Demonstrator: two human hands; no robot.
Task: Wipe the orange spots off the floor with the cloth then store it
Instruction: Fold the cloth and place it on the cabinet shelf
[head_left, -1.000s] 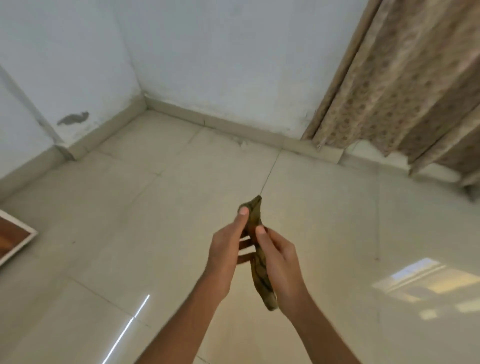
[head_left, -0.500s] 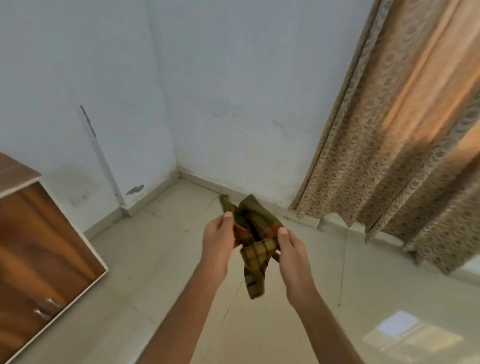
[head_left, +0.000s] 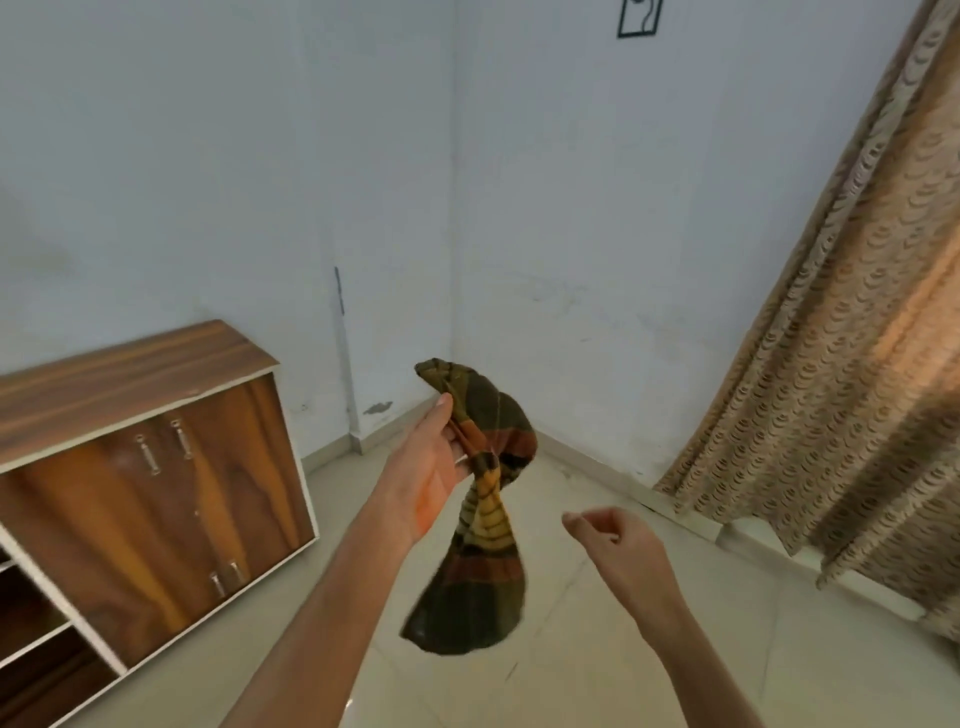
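A checked olive, brown and orange cloth (head_left: 480, 525) hangs in the air in front of me, bunched at its middle with its lower end flared out. My left hand (head_left: 428, 475) grips that bunched middle, palm turned up toward the right. My right hand (head_left: 615, 545) hovers to the right of the cloth, apart from it, with its fingers loosely curled and nothing in them. The cream tiled floor (head_left: 597, 660) lies below; I see no orange spots on the visible part.
A low wooden cabinet (head_left: 150, 499) with two handled doors and open shelves at its left stands against the left wall. A patterned beige curtain (head_left: 841, 374) hangs at the right. White walls meet in a corner behind the cloth.
My view has risen and turned left, bringing the cabinet into sight. My right hand has let go of the cloth and dropped to the right; the left hand alone holds it.
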